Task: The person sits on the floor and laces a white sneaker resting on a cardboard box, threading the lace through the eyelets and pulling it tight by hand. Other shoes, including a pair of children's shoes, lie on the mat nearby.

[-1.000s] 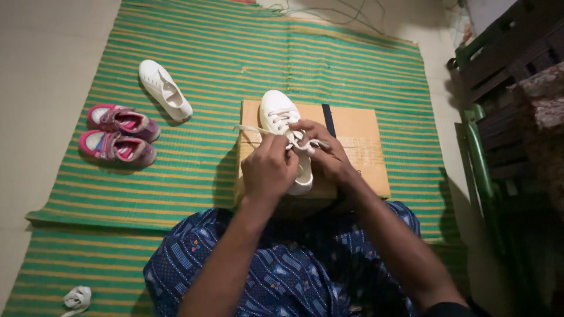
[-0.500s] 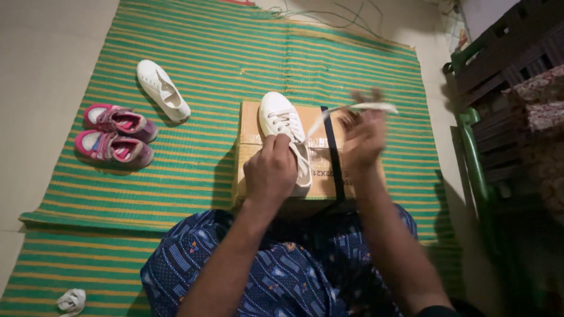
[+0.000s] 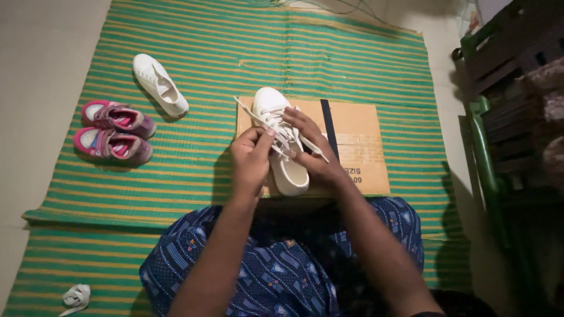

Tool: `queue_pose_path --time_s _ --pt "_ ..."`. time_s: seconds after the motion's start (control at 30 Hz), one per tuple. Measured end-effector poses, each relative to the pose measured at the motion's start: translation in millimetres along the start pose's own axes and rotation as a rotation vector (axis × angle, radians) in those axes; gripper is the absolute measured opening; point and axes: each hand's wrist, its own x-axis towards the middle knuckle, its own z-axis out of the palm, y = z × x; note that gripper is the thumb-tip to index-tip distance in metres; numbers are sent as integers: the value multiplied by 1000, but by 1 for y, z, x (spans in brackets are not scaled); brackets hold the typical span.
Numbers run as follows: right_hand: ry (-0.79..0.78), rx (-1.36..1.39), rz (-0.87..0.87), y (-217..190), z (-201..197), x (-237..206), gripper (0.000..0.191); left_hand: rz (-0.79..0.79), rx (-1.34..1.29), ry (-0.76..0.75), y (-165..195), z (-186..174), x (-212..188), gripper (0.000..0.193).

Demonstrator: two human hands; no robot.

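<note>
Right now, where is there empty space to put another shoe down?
Bare mat beyond the cardboard box, and between the white shoe and the box. Crowded: pink shoes at left, and both hands on the laced shoe.

Green-and-yellow striped mat (image 3: pixel 364 64) covers floor. Second white shoe (image 3: pixel 160 84) at 10 o'clock, lying on mat. Pink pair of shoes (image 3: pixel 114 130) at 9 o'clock, side by side. Crumpled white lace (image 3: pixel 76 296) at 7 o'clock. Green metal frame (image 3: pixel 484 152) at 3 o'clock.

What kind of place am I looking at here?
Likely a home floor: a green and yellow striped mat on a bare floor, a pair of pink child's shoes, and green wooden furniture at the side.
</note>
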Motion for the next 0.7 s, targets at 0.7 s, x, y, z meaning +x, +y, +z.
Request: queue_pose_path --time_s 0.7 --pt "-35 98 -41 -18 10 -7 66 631 639 59 77 -51 -24 45"
